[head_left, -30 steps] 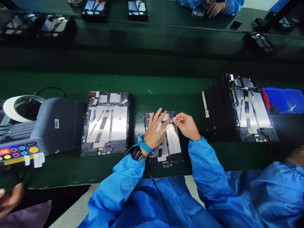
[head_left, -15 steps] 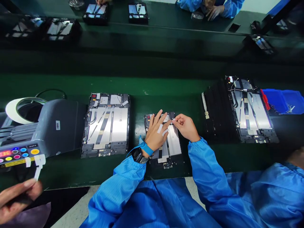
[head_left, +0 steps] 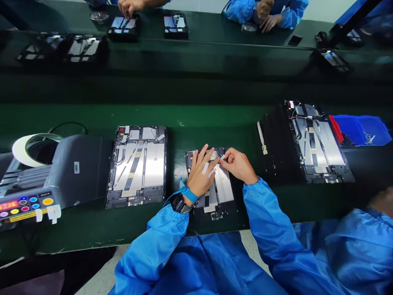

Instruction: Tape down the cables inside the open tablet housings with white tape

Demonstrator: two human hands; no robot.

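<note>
An opened tablet (head_left: 225,186) with bare silver battery panels lies flat in front of me. Across its upper half rests my left hand (head_left: 201,172), fingers spread, with white tape pieces (head_left: 211,172) stuck to its back. A blue wrist strap and a watch sit at that wrist. My right hand (head_left: 239,164) is closed at the tablet's upper right corner, pinching a small white tape strip (head_left: 222,157) between thumb and forefinger. The left fingertips lie close beside that strip. Part of the tablet is hidden under my left hand.
Left of me lies a stack of opened tablets (head_left: 139,168), then a tape dispenser (head_left: 82,168) with a tape roll (head_left: 18,151). On the right are another tablet stack (head_left: 319,143) and blue bins (head_left: 373,129) with small parts. Co-workers' hands (head_left: 130,7) show across the bench.
A co-worker's hand has left the tape dispenser at the lower left, and the tape tail there is gone. My right hand has shifted slightly, still pinching tape. The view has tilted a little.
</note>
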